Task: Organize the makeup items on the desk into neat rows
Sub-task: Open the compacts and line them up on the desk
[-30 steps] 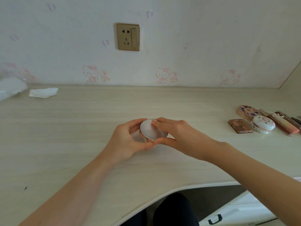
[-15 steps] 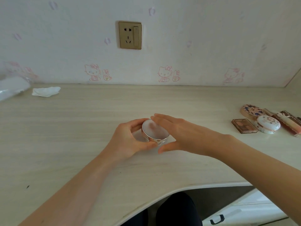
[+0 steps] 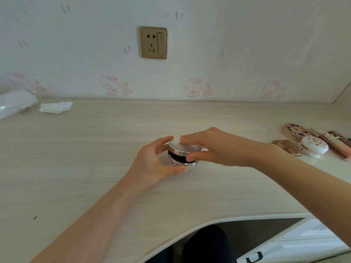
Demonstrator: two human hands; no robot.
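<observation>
The left hand [image 3: 155, 164] grasps the base of a round silver cushion compact [image 3: 183, 151], with fingers curled behind it and the thumb at its front lower edge. The right hand [image 3: 214, 147] grasps the compact's lid, with fingers laid across the top and the thumb pressed at the front rim. The lid is slightly parted from the base; a dark gap shows between the two at the front. A small clasp is visible on the front edge of the base. The compact is at the centre of the light wood-grain desk [image 3: 95, 158]; whether it touches the surface cannot be told.

At the far right of the desk lies a cluster of makeup items, well apart from the hands: a round floral compact [image 3: 293, 130], a white domed compact with a floral lid [image 3: 314, 146] just in front of it, a rectangular eyeshadow palette [image 3: 286, 147] beside the domed compact, and brown lipstick tubes [image 3: 338, 144] at the frame edge.

At the far left rear lies a crumpled white tissue [image 3: 55, 107], next to a clear plastic-wrapped pack [image 3: 15, 103]. A gold wall socket [image 3: 153, 42] is mounted above the desk on cartoon-cat wallpaper.
</observation>
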